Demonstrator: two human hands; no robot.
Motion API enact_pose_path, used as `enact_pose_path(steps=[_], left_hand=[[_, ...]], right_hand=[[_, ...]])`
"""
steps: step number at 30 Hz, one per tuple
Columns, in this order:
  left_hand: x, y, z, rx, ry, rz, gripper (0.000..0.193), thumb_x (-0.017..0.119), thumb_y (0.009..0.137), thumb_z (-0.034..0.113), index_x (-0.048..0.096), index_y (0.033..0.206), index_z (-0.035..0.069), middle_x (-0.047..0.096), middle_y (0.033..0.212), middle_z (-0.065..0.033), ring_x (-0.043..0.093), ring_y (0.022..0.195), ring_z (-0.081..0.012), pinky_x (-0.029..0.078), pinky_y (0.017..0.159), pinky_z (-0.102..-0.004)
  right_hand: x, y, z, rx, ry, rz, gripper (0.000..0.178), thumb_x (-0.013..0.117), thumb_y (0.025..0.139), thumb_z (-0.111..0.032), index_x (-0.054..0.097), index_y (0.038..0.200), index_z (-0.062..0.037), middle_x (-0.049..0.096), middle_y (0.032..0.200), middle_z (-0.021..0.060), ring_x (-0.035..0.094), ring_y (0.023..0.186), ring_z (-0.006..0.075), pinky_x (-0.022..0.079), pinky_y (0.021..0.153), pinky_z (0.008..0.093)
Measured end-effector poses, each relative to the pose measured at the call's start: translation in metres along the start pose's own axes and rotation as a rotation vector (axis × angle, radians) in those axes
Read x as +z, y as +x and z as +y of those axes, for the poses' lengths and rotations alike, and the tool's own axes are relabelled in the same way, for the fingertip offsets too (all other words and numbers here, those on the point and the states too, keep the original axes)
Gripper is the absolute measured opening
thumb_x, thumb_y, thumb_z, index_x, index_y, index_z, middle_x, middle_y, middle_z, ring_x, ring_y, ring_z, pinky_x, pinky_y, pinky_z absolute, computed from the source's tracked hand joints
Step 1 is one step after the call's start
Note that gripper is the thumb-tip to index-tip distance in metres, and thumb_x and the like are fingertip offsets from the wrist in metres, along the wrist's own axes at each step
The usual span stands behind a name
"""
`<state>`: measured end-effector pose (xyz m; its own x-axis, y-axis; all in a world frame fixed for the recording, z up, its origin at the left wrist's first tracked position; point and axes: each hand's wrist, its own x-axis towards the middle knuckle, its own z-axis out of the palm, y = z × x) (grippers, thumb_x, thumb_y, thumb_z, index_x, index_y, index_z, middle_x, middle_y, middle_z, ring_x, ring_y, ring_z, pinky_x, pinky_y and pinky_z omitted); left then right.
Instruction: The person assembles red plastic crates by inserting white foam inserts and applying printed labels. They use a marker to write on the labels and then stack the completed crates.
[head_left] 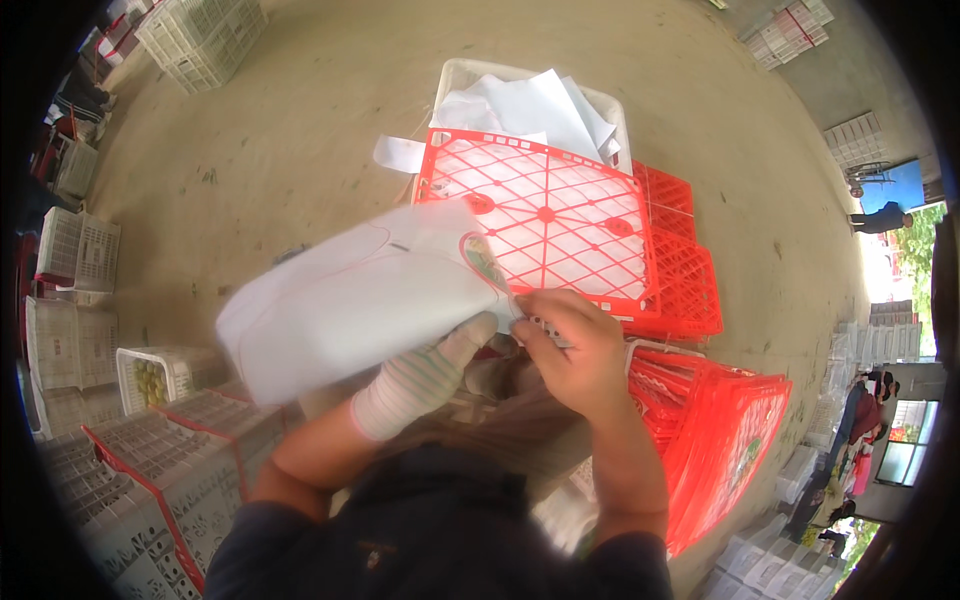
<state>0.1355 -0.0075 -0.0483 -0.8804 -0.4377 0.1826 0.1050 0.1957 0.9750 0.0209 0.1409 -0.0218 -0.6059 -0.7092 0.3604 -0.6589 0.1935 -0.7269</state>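
In front of the person's dark shirt point(400, 530), 2 hands are holding a large white sheet point(350, 300), which is slanting across the space left of centre and blurring toward its far left end. The left hand point(440, 370), wearing a pale glove with green stripes, is supporting the sheet at its lower edge; its thumb is lying near the right end, while its other fingers are hiding beneath the paper, so how far they are curling cannot be told. The right hand point(575, 345), bare, is closing its thumb and forefinger on the sheet's right corner in a narrow pinch. A coloured print point(482, 258) with a red border is showing on the sheet just above that corner.

Beyond the hands, a red lattice crate point(546, 214) is showing white lining through its bars, and the sheet is partly overlapping its left side. Behind it, a white bin point(480, 67) is holding loose white papers point(540, 110). More red crates point(685, 285) are standing just beside the lattice crate on the right, and a stack of red panels point(715, 440) is leaning near the right forearm. At the left, a white basket point(180, 375) is holding round greenish fruit point(150, 382), and white crates point(120, 520) with red straps are standing near the left elbow.
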Motion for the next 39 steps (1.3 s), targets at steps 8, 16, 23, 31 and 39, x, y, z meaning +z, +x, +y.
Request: enact_pose_path(steps=[8,16,23,31,39], left_hand=[[-0.027,0.001,-0.006,-0.074,0.100,-0.090,0.016,0.063,0.093,0.011,0.067,0.105,0.002,0.068,0.094,-0.0050,0.063,0.085,-0.0148,0.052,0.071,-0.0322],[-0.084,-0.010,-0.043,-0.176,0.074,0.398,0.021,0.063,0.090,0.008,0.066,0.108,-0.001,0.070,0.097,-0.0113,0.066,0.087,-0.0251,0.053,0.074,-0.0387],[-0.170,-0.045,-0.118,-0.094,0.497,0.516,0.035,0.058,0.100,0.025,0.063,0.111,-0.007,0.073,0.091,-0.0118,0.068,0.084,-0.0192,0.056,0.079,-0.0330],[-0.173,-0.041,-0.133,-0.112,0.306,0.516,0.030,0.052,0.104,0.019,0.065,0.102,-0.008,0.073,0.090,-0.0129,0.069,0.083,-0.0196,0.056,0.083,-0.0341],[-0.158,-0.020,-0.124,-0.142,0.379,0.584,0.013,0.066,0.089,0.006,0.058,0.097,0.000,0.062,0.079,-0.0107,0.060,0.071,-0.0229,0.049,0.066,-0.0353]], right_hand=[[-0.004,0.007,0.006,0.426,0.277,-0.015,0.015,0.067,0.095,-0.015,0.069,0.098,-0.0003,0.072,0.089,0.0091,0.066,0.076,0.0173,0.051,0.070,0.0297],[-0.052,0.057,0.077,0.591,1.001,0.681,0.028,0.064,0.097,-0.015,0.062,0.113,0.0079,0.070,0.107,0.0153,0.070,0.094,0.0225,0.058,0.082,0.0362],[-0.057,0.076,0.093,0.406,-0.062,0.910,0.023,0.067,0.095,-0.018,0.070,0.103,0.0027,0.072,0.088,0.0089,0.070,0.080,0.0163,0.056,0.070,0.0341],[0.092,0.050,0.167,0.284,-0.902,-0.109,0.013,0.060,0.090,-0.011,0.071,0.089,-0.0042,0.071,0.088,0.0127,0.070,0.077,0.0285,0.057,0.068,0.0384],[0.100,0.067,0.186,0.221,-0.958,0.171,0.050,0.066,0.091,-0.041,0.064,0.128,-0.0081,0.052,0.139,0.0257,0.046,0.129,0.0489,0.034,0.108,0.0610]])
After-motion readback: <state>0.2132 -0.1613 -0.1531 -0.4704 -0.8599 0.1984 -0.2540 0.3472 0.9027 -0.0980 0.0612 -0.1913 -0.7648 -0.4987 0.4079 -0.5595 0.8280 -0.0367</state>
